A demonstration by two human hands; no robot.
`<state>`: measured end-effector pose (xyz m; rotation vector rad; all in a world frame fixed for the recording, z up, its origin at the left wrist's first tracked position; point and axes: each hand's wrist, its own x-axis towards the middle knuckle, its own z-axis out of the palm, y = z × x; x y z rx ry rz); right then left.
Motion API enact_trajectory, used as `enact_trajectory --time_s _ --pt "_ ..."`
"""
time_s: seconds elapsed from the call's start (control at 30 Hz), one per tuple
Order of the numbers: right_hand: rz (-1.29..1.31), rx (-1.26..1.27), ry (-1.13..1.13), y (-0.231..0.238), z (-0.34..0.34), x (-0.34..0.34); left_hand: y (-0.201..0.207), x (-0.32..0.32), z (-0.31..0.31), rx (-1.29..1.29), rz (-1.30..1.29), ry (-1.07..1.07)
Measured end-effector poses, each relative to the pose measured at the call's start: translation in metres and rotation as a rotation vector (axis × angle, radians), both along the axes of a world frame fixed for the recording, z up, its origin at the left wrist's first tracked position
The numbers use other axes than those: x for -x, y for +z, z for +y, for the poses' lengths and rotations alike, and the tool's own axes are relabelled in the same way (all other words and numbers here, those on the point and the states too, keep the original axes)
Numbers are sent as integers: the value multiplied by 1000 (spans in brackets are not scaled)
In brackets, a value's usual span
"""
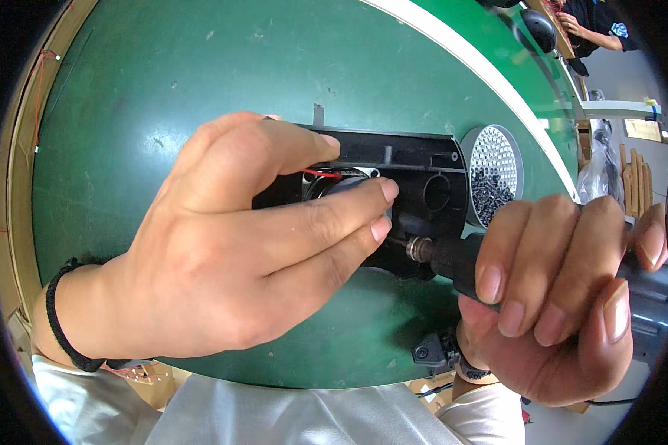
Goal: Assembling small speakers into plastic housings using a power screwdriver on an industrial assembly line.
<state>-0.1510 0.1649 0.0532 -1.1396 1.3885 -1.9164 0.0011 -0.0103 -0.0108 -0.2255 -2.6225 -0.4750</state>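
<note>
A black plastic housing (417, 158) lies open on the green tabletop, with a round speaker-like part (334, 183) and a red wire inside it. My left hand (215, 237) grips the housing, thumb at its far wall and fingers stretched across the inside, covering its left half. In my right hand (557, 297) is a black electric screwdriver (454, 261), its fingers curled over the body. The metal collar of the tool points left into the near right corner of the housing. What its tip touches is hard to make out behind my fingertips.
Just right of the housing stands a round dish (495, 152) holding many small black screws. A white strip (490, 74) curves along the far side of the green table (163, 81). Cardboard edging (41, 111) borders the left. At the far right a co-worker's arm (597, 37) shows.
</note>
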Motion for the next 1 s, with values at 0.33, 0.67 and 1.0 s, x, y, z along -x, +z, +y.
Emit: enact_trajectory --time_s 0.33,0.67,1.0 --pt "-95 118 362 3 -15 4 9 -3 -12 -10 -11 -23" --pt "99 59 65 -1 -16 0 3 4 -7 -28 23 4" --pt "87 158 -89 -10 -21 -14 8 4 -5 -71 -32 43"
